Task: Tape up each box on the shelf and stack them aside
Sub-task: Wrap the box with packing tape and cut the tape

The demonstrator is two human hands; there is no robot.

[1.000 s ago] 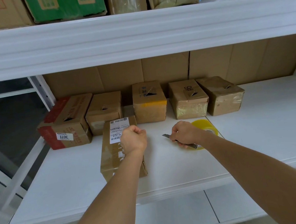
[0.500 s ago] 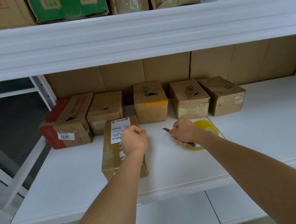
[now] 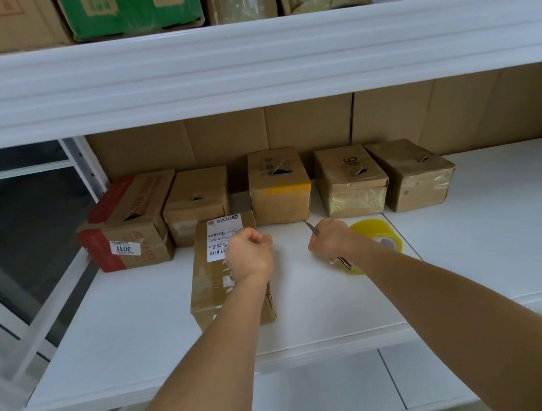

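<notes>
A brown box (image 3: 216,283) with a white shipping label lies lengthwise on the white shelf (image 3: 487,236). My left hand (image 3: 249,252) is curled into a fist over its right top edge, and I see nothing in it. My right hand (image 3: 331,237) grips a slim utility knife (image 3: 310,227), blade pointing up and to the left, just right of that box. A roll of clear yellowish tape (image 3: 381,232) lies flat behind my right wrist. Several more small boxes stand in a row at the back, from a red-edged one (image 3: 131,226) to a taped one (image 3: 415,173).
A cardboard sheet (image 3: 420,116) lines the back of the shelf. The upper shelf board (image 3: 247,60) hangs low overhead and carries more cartons, one of them green (image 3: 131,5). White uprights (image 3: 84,164) stand at the left. Bare shelf stretches to the right of the tape.
My right hand has moved the knife slightly up and away from the tape roll, toward the back row. My left fist has stayed over the labelled box.
</notes>
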